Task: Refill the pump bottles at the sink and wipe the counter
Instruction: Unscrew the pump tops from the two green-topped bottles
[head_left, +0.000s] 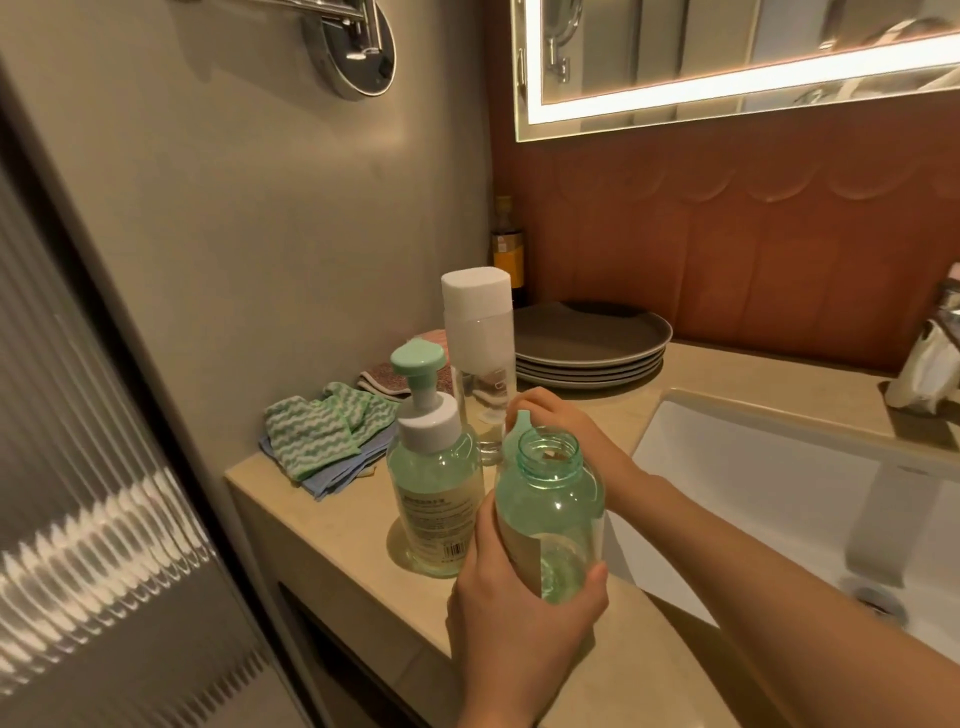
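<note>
Striped cloths (311, 436) folded at left on beige stone surface (322, 525). Next, pump bottle (436, 499), pump on; pale label with barcode, print too small to read. Your left hand (514, 618): grip wrapped round open bottle (550, 514), just beside pump bottle. Your right hand (563, 426) behind it, grip closed on green pump head (519, 423). Plates (592, 343) stacked behind. White sink (779, 493) at right, lit mirror (727, 67) above.

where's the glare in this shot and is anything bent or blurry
Head view: the mirror's light strip is blown out; bright streaks glare on the ribbed door; the wide-angle lens bows that door's frame; the open bottle is sharp.
</note>
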